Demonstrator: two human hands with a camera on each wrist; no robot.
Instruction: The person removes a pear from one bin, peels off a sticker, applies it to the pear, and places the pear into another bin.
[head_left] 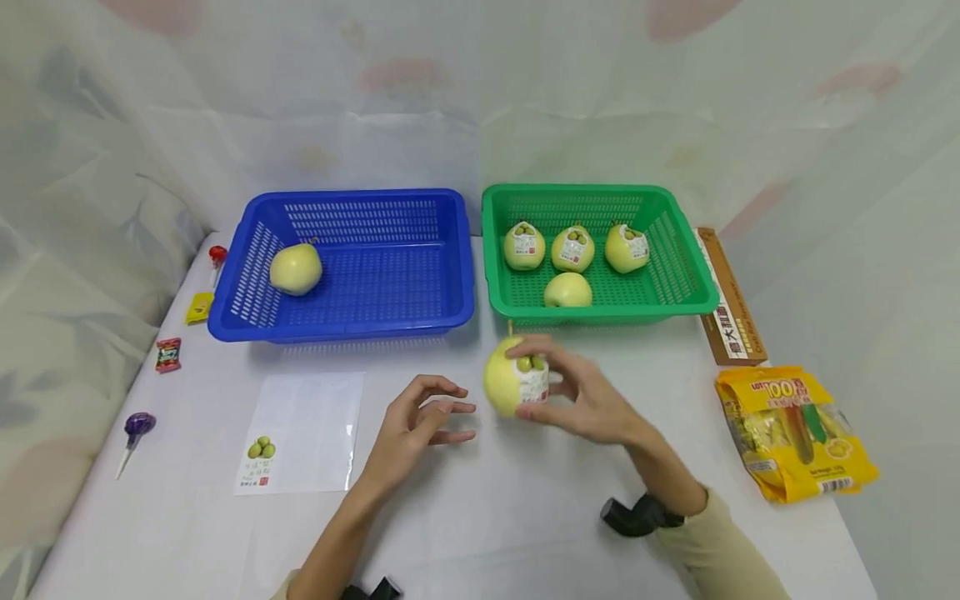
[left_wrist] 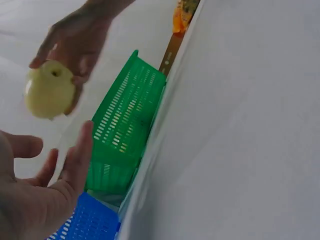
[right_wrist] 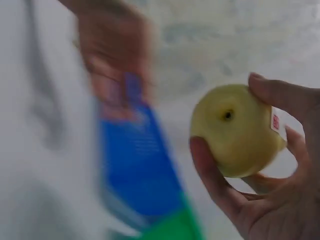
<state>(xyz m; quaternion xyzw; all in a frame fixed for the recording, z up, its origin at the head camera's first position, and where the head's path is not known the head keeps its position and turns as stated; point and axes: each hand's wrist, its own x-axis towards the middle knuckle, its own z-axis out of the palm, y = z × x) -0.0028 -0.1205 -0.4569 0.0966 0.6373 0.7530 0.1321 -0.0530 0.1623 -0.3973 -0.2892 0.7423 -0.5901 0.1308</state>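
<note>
My right hand grips a pale yellow-green pear with its stem up, above the table in front of the green basket. A white label with a picture of green fruit is on the pear's side toward the right hand. In the right wrist view, fingers and thumb wrap the pear and its dark bottom hollow faces the camera. My left hand hovers to the left of the pear, fingers loosely bent and apart, holding nothing. Beside it lies a clear sheet with one similar label at its lower left corner.
A blue basket holds one pear with no label visible. The green basket holds three labelled pears and one showing no label. Candies and lollipops lie left; a brown box and yellow candy bag lie right.
</note>
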